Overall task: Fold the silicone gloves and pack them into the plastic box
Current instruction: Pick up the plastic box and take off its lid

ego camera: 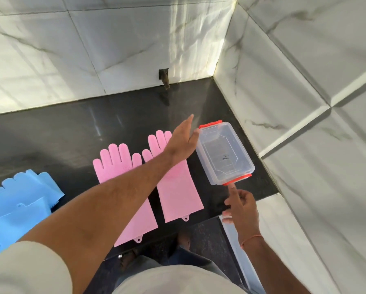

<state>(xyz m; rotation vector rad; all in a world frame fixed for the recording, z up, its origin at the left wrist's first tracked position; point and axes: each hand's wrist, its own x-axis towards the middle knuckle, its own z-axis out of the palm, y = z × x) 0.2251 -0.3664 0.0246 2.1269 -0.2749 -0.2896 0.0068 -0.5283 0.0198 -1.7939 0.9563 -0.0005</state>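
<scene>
Two pink silicone gloves lie flat side by side on the black counter, the left one [116, 166] and the right one [177, 187], fingers pointing away. A clear plastic box [224, 153] with red end clips stands to their right, lid on. My left hand [183, 139] reaches across the right pink glove, fingers stretched flat, its thumb at the box's far left corner. My right hand [241, 205] has the index finger out, touching the box's near red clip, other fingers curled. A blue pair of gloves [20, 200] lies at the far left.
The black counter [71, 134] ends at white marble walls behind and to the right, with a small fitting [165, 79] low on the back wall. The counter's front edge runs below the glove cuffs; my feet show on the dark floor.
</scene>
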